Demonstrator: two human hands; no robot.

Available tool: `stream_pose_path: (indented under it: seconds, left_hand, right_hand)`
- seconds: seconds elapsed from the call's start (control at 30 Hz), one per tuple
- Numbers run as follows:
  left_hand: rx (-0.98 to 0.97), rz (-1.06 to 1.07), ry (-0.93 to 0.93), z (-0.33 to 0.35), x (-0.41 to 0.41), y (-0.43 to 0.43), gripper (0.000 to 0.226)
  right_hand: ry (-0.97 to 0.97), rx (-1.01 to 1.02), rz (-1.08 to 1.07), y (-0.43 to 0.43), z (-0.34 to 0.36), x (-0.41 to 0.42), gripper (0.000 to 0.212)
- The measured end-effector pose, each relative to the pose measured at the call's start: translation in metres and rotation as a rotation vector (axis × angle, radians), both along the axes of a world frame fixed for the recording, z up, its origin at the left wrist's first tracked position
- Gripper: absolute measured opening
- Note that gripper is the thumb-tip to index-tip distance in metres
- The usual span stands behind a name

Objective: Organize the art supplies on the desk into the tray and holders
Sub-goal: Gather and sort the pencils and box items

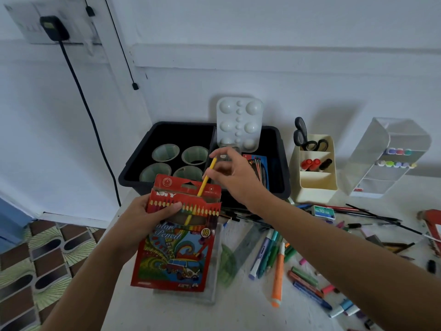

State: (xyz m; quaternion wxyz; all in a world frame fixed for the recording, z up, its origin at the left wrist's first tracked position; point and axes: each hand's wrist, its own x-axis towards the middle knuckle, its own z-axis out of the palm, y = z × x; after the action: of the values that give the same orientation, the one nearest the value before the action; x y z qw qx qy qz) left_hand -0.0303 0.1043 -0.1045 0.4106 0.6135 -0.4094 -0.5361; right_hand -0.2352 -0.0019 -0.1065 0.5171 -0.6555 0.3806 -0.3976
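Observation:
My left hand [152, 215] grips a red colour pencil box [177, 237] by its upper part, holding it over the desk's left side. My right hand [232, 173] pinches a yellow pencil [207, 179] whose lower end sits inside the box's open top. Behind them stands a black tray [133, 168] with several pale cups [165, 152], a white paint palette [239, 124] leaning at its back and a flat pack of pencils [259, 167]. A cream holder [315, 173] with scissors and markers stands right of the tray. A clear tiered holder [391, 156] is further right.
Loose markers, pens and brushes lie scattered over the white desk at right, among them an orange highlighter [278, 275] and a green staple box [323, 211]. A clear ruler and green protractor [229, 263] lie beside the pencil box. A black cable [90, 115] hangs down the wall at left.

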Motion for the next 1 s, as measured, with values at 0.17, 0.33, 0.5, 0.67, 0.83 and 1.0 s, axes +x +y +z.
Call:
stream_pose_path:
  seconds: [0.17,0.33,0.5,0.67,0.83,1.0]
  left_hand:
    - [-0.026,0.014,-0.02,0.003,0.003,-0.001,0.033]
    - [-0.038,0.011,0.097,0.007,0.002,-0.005,0.068]
    - [-0.048,0.01,0.146,0.009,-0.01,-0.012,0.036]
    - [-0.029,-0.05,0.141,0.006,-0.029,-0.017,0.037]
    - [0.002,-0.08,0.16,0.002,-0.051,-0.019,0.036]
    - [0.02,-0.113,0.148,0.0,-0.078,-0.018,0.032]
  right_hand:
    - [0.267,-0.306,0.025,0.007,0.004,-0.003,0.025]
    - [0.214,-0.351,-0.032,0.009,0.008,-0.018,0.02]
    - [0.124,-0.314,-0.107,0.02,-0.003,-0.034,0.024]
    - [0.196,-0.217,-0.163,0.022,-0.004,-0.053,0.008]
    - [0.308,-0.189,-0.173,0.027,-0.004,-0.082,0.021]
    - [0.281,-0.365,-0.301,0.046,-0.008,-0.122,0.015]
